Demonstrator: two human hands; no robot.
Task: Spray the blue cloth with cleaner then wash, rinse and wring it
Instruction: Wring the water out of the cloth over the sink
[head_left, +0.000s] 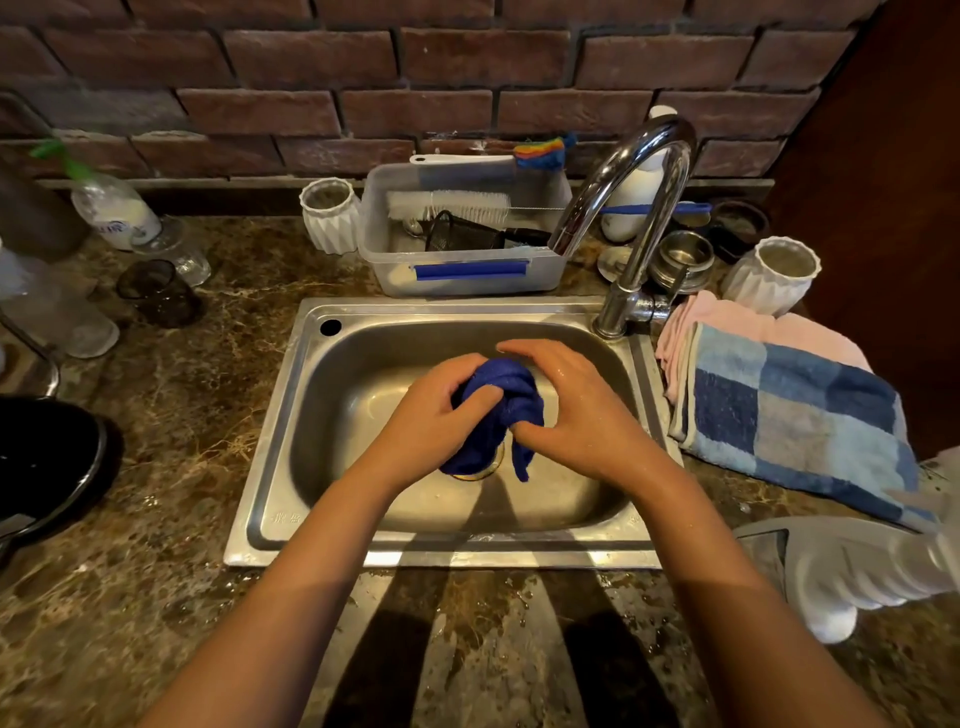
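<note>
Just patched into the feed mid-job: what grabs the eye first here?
Two bare hands meet over the middle of the steel sink: the left hand and right hand both grip a bunched blue cloth above the drain. Behind them, a curved chrome faucet arches in from the right; no water visibly runs from it. A blue checked towel lies on the right-hand counter.
</note>
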